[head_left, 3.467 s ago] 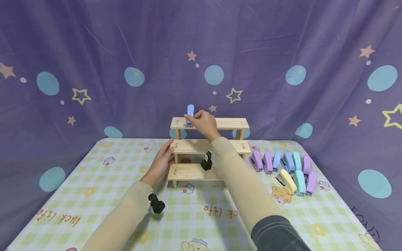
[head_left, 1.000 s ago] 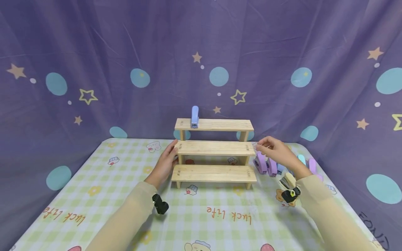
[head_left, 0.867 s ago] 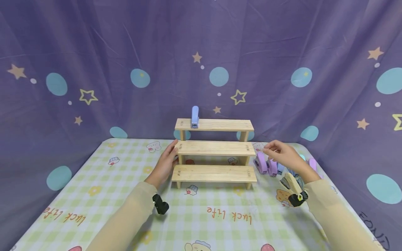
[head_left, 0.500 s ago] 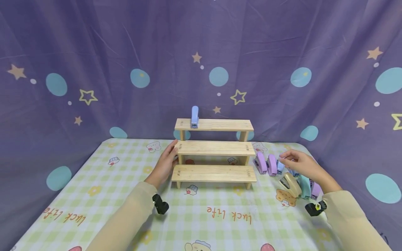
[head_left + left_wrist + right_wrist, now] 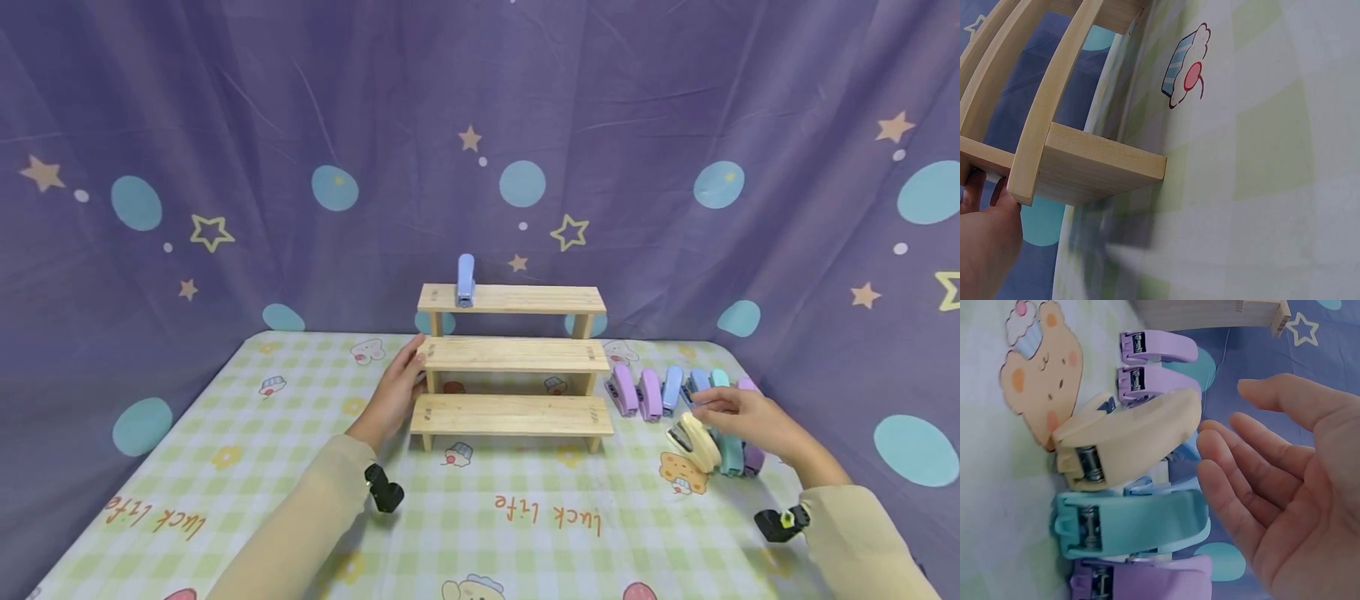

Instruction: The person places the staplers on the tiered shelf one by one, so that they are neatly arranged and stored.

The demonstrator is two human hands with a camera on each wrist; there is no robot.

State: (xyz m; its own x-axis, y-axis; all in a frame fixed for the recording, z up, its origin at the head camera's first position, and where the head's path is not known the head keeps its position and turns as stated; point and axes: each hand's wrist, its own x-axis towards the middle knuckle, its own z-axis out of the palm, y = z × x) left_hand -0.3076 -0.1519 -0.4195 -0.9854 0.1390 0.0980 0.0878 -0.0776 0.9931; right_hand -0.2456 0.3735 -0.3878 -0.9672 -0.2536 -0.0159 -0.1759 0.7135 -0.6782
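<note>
My left hand [image 5: 392,398] holds the left end of a three-step wooden shelf [image 5: 517,354]; its thumb and fingers meet the end of the wood in the left wrist view. On the shelf's top step stands a blue stapler [image 5: 465,279], upright near the left end. At the right, my right hand [image 5: 750,417] hovers over a group of staplers, fingers loosely extended and nothing in them. The right wrist view shows its fingertips near the raised end of a cream stapler [image 5: 1135,440], beside a teal stapler [image 5: 1141,522] and a purple stapler [image 5: 1147,578].
Left of the right hand, two purple staplers, one of them this purple stapler [image 5: 650,395], and a blue stapler [image 5: 672,390] stand in a row. More staplers are partly covered by the hand. A checked cloth [image 5: 555,550] covers the table, with a purple curtain [image 5: 600,108] behind.
My right hand placed the blue stapler on the top step and let go, then moved right and toward me over the staplers. My left hand has stayed at the shelf.
</note>
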